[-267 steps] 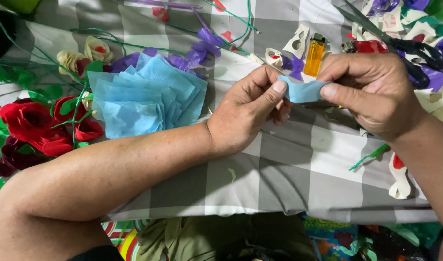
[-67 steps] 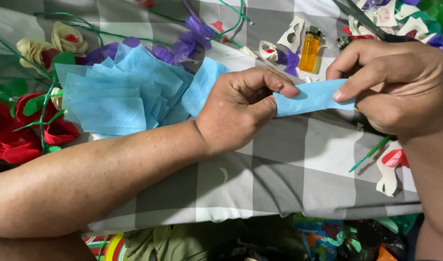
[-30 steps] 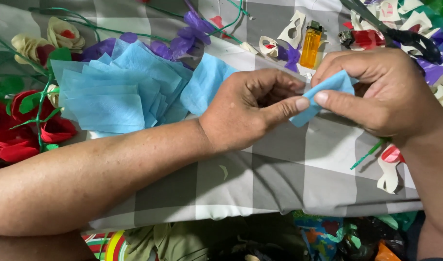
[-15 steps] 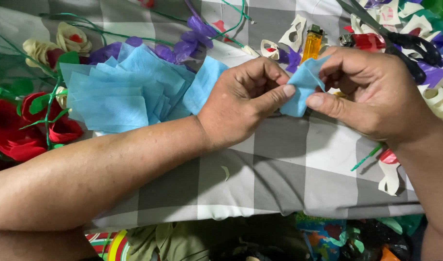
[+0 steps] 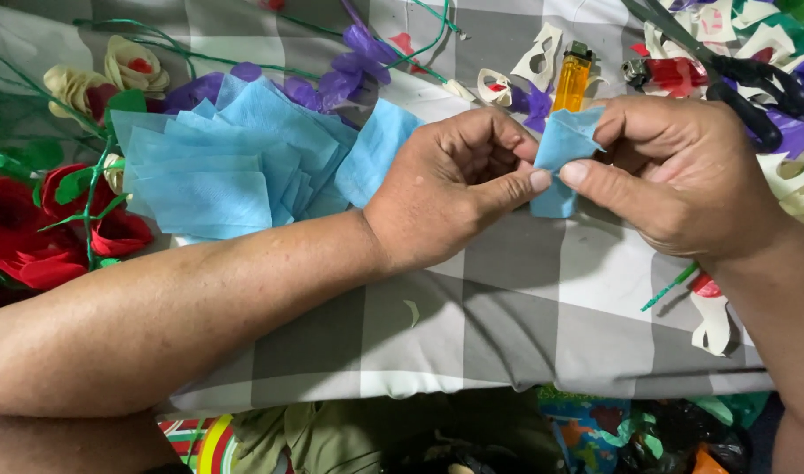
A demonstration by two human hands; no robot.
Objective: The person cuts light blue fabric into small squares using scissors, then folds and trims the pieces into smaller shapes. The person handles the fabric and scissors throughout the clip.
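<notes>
The left hand (image 5: 455, 197) and right hand (image 5: 674, 180) meet above the checked surface (image 5: 507, 298), both pinching one blue strip (image 5: 560, 158) between thumb and fingertips; the strip is folded and stands upright between them, at about 1 o'clock from the frame's middle

As a judgement, the fold could spring open or go crooked if either pinch loosens, since the thin material looks limp. A hard pull might tear it. The left forearm lies just beside the blue stack (image 5: 226, 162) at 10 o'clock and could scatter the sheets if it slides

Counted: one strip in hand; one fanned stack of blue squares, too overlapped to number; one yellow lighter (image 5: 573, 79) at 12 o'clock; one pair of black scissors (image 5: 744, 83) at 2 o'clock; two red flowers (image 5: 33, 228) at 9 o'clock, two cream flowers (image 5: 104, 75) at 10 o'clock; several white scraps (image 5: 771, 44) at the top right
</notes>
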